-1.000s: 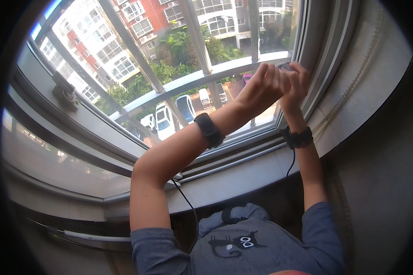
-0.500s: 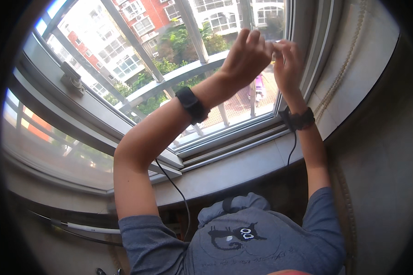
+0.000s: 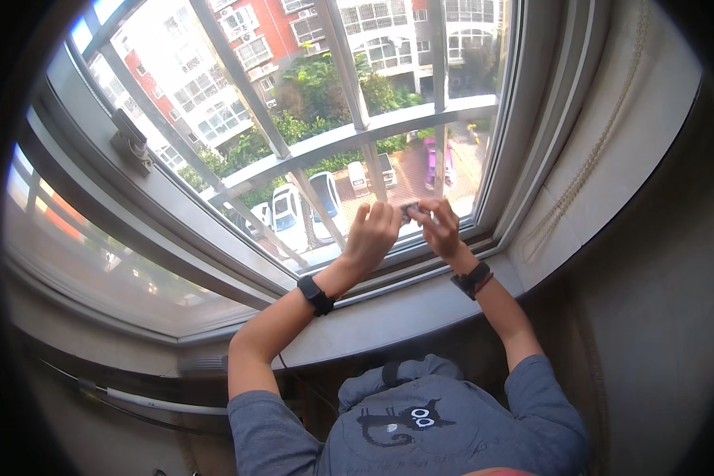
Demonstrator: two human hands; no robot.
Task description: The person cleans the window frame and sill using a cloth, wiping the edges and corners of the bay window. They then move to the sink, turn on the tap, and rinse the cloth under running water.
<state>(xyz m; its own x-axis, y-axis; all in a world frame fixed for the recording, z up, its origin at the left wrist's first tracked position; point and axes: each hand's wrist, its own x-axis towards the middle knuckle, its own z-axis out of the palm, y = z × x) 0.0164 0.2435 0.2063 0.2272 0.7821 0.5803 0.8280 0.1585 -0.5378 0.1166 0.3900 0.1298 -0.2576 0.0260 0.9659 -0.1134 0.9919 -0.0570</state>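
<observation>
Both hands are raised close together before the window's barred opening, near its lower frame. Between the fingertips is a small greyish thing (image 3: 408,212), its kind too small to make out. My left hand (image 3: 371,236) is closed, fingers curled, at the left end of that thing. My right hand (image 3: 439,227) pinches it from the right with thumb and fingers. Each wrist carries a black band, the left wristband (image 3: 316,295) and the right wristband (image 3: 474,280).
Metal bars (image 3: 357,119) cross outside the window, with parked cars (image 3: 324,202) and buildings beyond. A latch (image 3: 132,143) sits on the sliding frame at left. The window sill (image 3: 357,327) runs before me. A beaded cord (image 3: 583,170) hangs at right, and a white pipe (image 3: 166,404) lies low at left.
Both hands have come down from high at the right of the window toward its lower frame, moving left and nearer me. The small greyish thing now shows between them.
</observation>
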